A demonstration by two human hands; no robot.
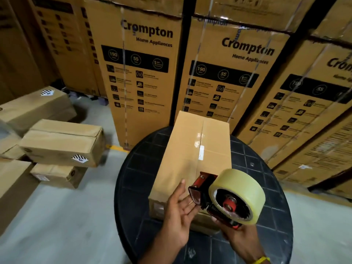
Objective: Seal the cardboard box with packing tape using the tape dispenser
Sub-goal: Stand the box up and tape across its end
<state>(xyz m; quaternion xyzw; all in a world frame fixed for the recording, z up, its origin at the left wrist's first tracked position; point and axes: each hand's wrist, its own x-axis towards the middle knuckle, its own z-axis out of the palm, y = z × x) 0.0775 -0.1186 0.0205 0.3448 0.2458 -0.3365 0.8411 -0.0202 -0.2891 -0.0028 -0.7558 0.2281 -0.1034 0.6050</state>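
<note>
Both hands work low over the near edge of a round black table (137, 168). One, the right hand (242, 239), is wrapped around the handle of a red and black tape dispenser (207, 191) from below, gripping it firmly, and a yellow band (263, 261) shows at that wrist. A fat roll of clear yellowish tape (240, 184) sits on the dispenser's hub, its open side turned toward the person. Just beside it, the left hand (179, 212) is spread open with the palm up and holds nothing; its fingertips touch the front end of the dispenser, near the clear flap there.

Behind the hands, a long cardboard box (190, 149) lies flat on the table, running away from the person, its near end just under the dispenser. Its top flaps are closed and meet along a centre seam. A shiny strip of tape (199, 139) runs along the far part of that seam, and a small white label (201, 153) sits on it about midway. Whether the near part of the seam is taped, I cannot tell.

Tall cartons printed "Crompton Home Appliances" (146, 77) stand in a row behind the table. Off to the left, several smaller brown boxes (62, 141) are piled on the grey floor (62, 216), two of them bearing striped diamond stickers.
</note>
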